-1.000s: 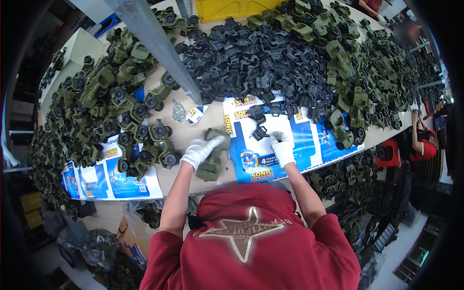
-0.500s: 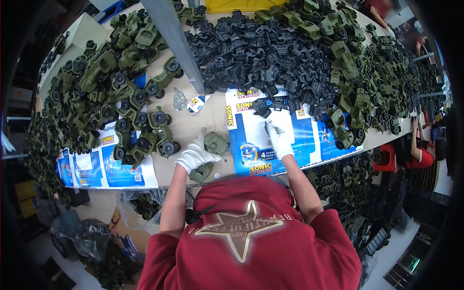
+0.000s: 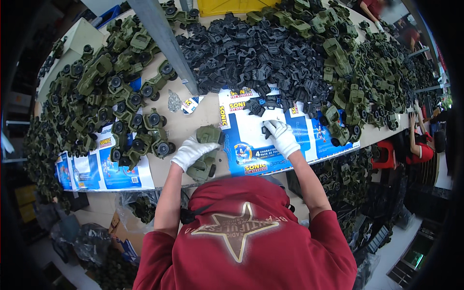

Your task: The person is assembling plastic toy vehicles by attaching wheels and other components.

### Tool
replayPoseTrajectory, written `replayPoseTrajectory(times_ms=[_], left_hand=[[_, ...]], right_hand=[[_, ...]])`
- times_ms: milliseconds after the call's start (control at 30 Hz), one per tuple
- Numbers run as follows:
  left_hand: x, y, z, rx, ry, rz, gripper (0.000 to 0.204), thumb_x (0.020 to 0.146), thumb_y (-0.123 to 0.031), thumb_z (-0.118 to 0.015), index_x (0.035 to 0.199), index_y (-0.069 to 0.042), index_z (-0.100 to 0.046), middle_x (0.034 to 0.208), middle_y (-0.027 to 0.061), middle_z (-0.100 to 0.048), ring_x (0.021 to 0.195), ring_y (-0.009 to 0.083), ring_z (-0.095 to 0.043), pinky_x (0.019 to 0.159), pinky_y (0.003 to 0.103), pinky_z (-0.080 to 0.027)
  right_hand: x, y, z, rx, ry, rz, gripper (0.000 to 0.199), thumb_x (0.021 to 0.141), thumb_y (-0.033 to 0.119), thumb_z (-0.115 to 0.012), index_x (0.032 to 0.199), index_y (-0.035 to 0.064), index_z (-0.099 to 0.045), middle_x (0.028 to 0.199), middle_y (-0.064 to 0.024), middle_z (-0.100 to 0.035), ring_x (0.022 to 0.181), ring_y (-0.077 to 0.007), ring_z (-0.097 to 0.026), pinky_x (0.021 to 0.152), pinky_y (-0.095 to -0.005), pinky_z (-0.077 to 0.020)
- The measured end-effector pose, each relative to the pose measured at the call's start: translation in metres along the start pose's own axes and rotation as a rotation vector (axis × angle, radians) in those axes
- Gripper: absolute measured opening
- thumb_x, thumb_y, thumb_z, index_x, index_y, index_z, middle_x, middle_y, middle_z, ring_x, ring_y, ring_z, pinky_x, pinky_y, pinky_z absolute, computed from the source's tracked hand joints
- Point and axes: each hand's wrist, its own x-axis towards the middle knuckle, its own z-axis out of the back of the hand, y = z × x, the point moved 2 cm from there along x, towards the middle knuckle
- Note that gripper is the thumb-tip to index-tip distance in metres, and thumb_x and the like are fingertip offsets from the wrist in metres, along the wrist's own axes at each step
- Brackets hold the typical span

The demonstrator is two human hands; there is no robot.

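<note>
My left hand (image 3: 192, 152), in a white glove, is closed around the middle of an olive-green toy truck (image 3: 208, 135) near the table's front edge. Black wheels show on the truck's right side; my fingers cover its middle. To the right, my gloved right hand (image 3: 282, 137) pinches a small black plastic part (image 3: 265, 130) above the printed cardboard sheet (image 3: 251, 130). Most of that part is hidden by the fingers. Just beyond this hand, a few loose black parts (image 3: 261, 106) lie at the near edge of a large heap of black plastic parts (image 3: 256, 53).
Heaped olive toy trucks (image 3: 116, 82) cover the left side, and more trucks (image 3: 343, 63) fill the right. A grey metal post (image 3: 164, 41) rises from the table. A yellow bin (image 3: 237, 6) stands at the far edge. A person in red (image 3: 418, 151) sits far right.
My right hand has drawn back slightly and closed on a small black part. My left hand has turned the truck, bringing its wheels into sight on the right.
</note>
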Motion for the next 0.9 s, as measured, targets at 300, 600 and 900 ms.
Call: replayPoseTrajectory(times_ms=[300, 600, 900], left_hand=[[-0.054, -0.086, -0.031, -0.082, 0.059, -0.119, 0.054, 0.08, -0.015, -0.079, 0.128, -0.002, -0.057, 0.116, 0.0044, -0.067, 0.102, 0.0111, -0.062, 0.09, 0.029, -0.05], [-0.068, -0.107, -0.045, 0.004, 0.17, -0.098, 0.058, 0.075, -0.028, -0.082, 0.123, -0.002, -0.061, 0.107, 0.0082, -0.069, 0.098, 0.0137, -0.063, 0.088, 0.03, -0.049], [-0.067, -0.104, -0.046, 0.002, 0.137, -0.196, 0.062, 0.075, -0.031, -0.083, 0.125, -0.003, -0.059, 0.105, 0.0065, -0.069, 0.093, 0.0112, -0.063, 0.084, 0.028, -0.051]], right_hand=[[0.015, 0.095, 0.088, 1.338, 0.136, 0.086, 0.055, 0.1, 0.036, -0.053, 0.142, 0.0002, -0.046, 0.136, -0.0132, -0.055, 0.123, -0.0209, -0.052, 0.103, -0.033, -0.0408], [0.008, 0.102, 0.087, 1.683, 0.26, 0.115, 0.064, 0.098, 0.042, -0.054, 0.141, -0.0051, -0.044, 0.143, -0.0157, -0.048, 0.135, -0.025, -0.043, 0.115, -0.0376, -0.0294], [0.009, 0.098, 0.091, 1.613, 0.282, 0.125, 0.07, 0.095, 0.047, -0.056, 0.14, -0.0051, -0.045, 0.142, -0.0158, -0.049, 0.134, -0.0243, -0.044, 0.114, -0.0387, -0.0299]])
